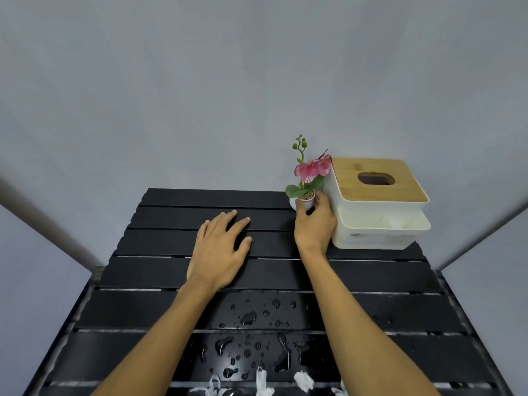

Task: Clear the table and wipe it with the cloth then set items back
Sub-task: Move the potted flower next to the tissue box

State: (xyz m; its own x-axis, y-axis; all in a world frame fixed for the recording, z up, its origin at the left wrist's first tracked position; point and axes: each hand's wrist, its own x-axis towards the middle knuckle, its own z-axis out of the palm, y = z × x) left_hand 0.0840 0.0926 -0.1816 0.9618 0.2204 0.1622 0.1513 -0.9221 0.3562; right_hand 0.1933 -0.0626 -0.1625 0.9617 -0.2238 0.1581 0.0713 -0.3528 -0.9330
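The black slatted desk (pixel 160 272) carries water drops (pixel 248 317) on its near slats and scraps of white tissue (pixel 303 380) at the near edge. At far right stands the tissue box (pixel 374 212). Just left of it is the upright flower pot (pixel 305 202), stem vertical. The right hand (pixel 314 224) has its fingers wrapped around the pot. The left hand (pixel 220 247) lies flat, fingers spread and empty, well left. No cloth shows.
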